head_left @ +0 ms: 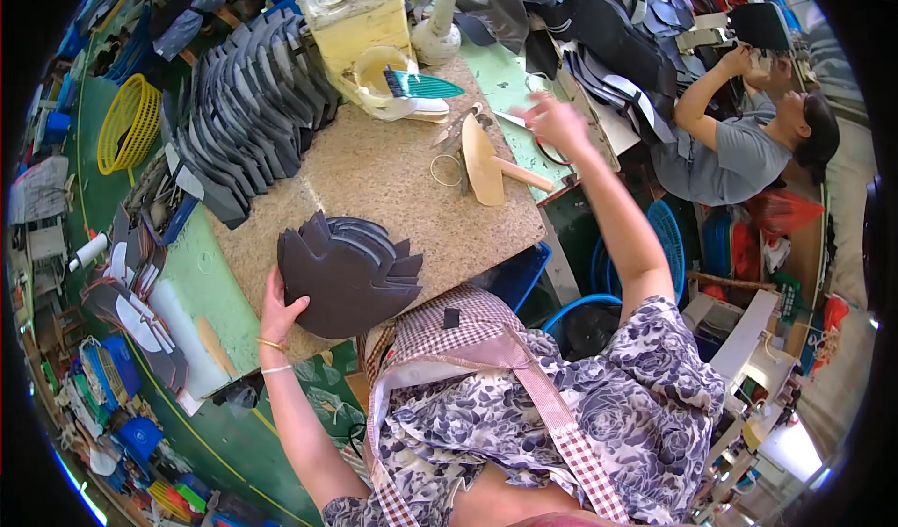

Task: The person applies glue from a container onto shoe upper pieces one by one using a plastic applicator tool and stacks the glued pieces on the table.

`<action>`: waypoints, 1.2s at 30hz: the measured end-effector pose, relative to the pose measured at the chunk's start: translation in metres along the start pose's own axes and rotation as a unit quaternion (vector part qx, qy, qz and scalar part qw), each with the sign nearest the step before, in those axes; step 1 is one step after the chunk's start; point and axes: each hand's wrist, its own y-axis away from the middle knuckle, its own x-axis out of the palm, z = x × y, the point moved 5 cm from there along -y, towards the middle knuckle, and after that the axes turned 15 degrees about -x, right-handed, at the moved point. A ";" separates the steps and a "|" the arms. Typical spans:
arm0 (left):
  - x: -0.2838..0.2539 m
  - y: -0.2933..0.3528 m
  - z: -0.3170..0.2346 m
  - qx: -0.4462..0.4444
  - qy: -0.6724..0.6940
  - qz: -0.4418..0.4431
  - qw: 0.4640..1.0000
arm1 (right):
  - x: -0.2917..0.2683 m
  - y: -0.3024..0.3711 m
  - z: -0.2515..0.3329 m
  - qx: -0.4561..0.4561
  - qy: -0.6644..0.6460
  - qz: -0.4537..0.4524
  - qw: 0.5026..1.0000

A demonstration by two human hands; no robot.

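The left hand (278, 310) pinches the left edge of a stack of dark grey, jagged-edged sheet pieces (346, 279), thumb uppermost, on a speckled brown counter (374, 190). Beyond and right of the stack, the blurred right hand (558, 125) is at metal scissors (512, 119); its grip cannot be told. Beyond the stack, a teal-handled brush (430, 86) lies across the opening of a yellowish translucent plastic container (355, 24); farther left stands a yellow mesh basket (140, 120).

I can see the left fingers (297, 305) touching a dark jagged stack (341, 288); scissors (511, 118) show beside the blurred right fingers (544, 114).
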 end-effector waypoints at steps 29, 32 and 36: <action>0.143 0.010 -0.061 0.212 -0.529 -0.315 0.759 | 0.084 0.052 0.103 -0.172 -0.189 -0.097 0.962; 0.129 0.009 -0.060 0.187 -0.479 -0.338 0.788 | 0.103 0.060 0.116 -0.100 -0.219 0.027 0.970; 0.132 0.005 -0.056 0.171 -0.501 -0.333 0.781 | 0.140 0.053 0.156 -0.244 -0.349 -0.083 0.901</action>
